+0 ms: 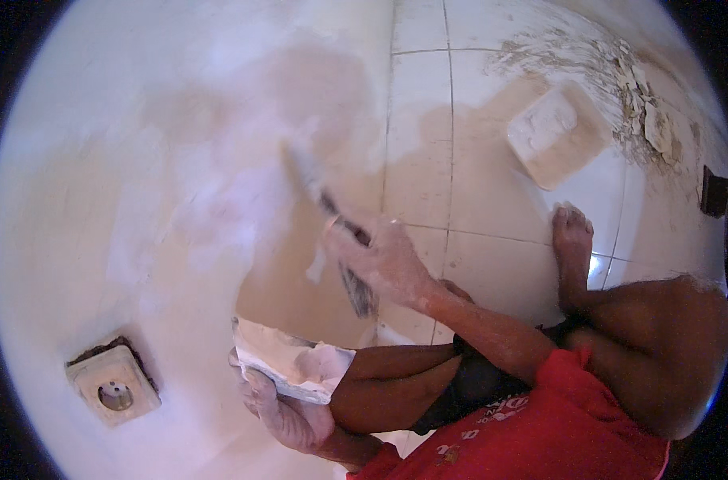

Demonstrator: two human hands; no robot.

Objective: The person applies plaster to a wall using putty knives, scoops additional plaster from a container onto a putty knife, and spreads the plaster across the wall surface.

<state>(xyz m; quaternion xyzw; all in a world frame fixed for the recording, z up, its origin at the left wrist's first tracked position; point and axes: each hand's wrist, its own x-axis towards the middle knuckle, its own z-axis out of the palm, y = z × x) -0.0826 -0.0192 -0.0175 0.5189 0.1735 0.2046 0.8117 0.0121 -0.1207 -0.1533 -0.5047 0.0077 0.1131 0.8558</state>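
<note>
My right hand (384, 260), dusted white, is closed around a putty knife (356, 290) with a dark handle. Its blade points up and left toward the wall and is blurred by motion; whether it touches the surface I cannot tell. Below it, my left hand (288, 420) grips from underneath a whitish board (272, 352) loaded with white plaster. The wall (212, 160) in front shows smeared pale patches and damp-looking darker areas, and the shadow of my arm falls across it.
A recessed wall socket (116, 396) sits loose-looking at lower left, a dark gap along its edge. On the tiled floor (492, 192), a shallow tan tub (572, 156) holds white plaster. Dry flakes and rubble (648, 112) lie behind it. My bare foot (572, 232) rests near the tub.
</note>
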